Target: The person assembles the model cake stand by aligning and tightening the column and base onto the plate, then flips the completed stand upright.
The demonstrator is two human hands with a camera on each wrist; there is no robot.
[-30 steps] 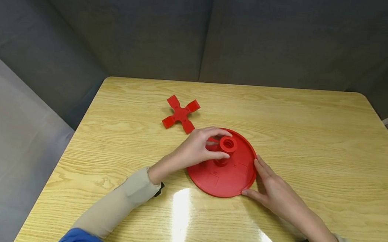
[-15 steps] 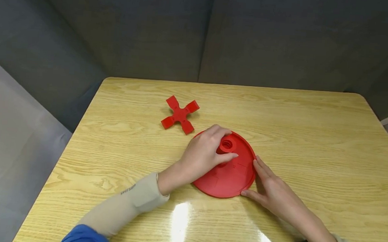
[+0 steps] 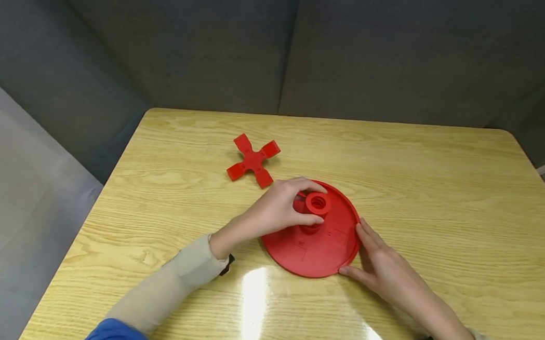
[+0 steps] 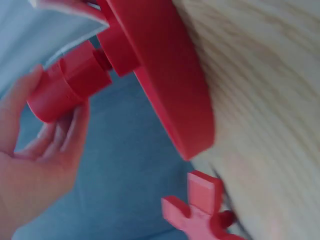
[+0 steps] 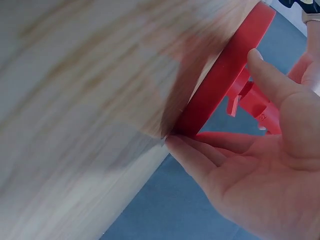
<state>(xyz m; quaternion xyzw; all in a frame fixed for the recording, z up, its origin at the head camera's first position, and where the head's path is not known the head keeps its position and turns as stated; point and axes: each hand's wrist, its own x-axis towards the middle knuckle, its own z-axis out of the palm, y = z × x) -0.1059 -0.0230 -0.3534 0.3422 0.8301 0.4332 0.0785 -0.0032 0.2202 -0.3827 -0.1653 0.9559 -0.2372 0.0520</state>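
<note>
Bright overhead light throws white glare patches on the glossy table point(image 3: 255, 299); shadows stay soft. Both wrist views are blurred and washed.

Left hand point(image 3: 279, 208): forearm angled in from lower left, beige sleeve to the wrist, fingers and thumb curled in a pinch. Right hand point(image 3: 385, 268): forearm in from lower right, palm low, fingers straight and spread, thumb extended.
</note>
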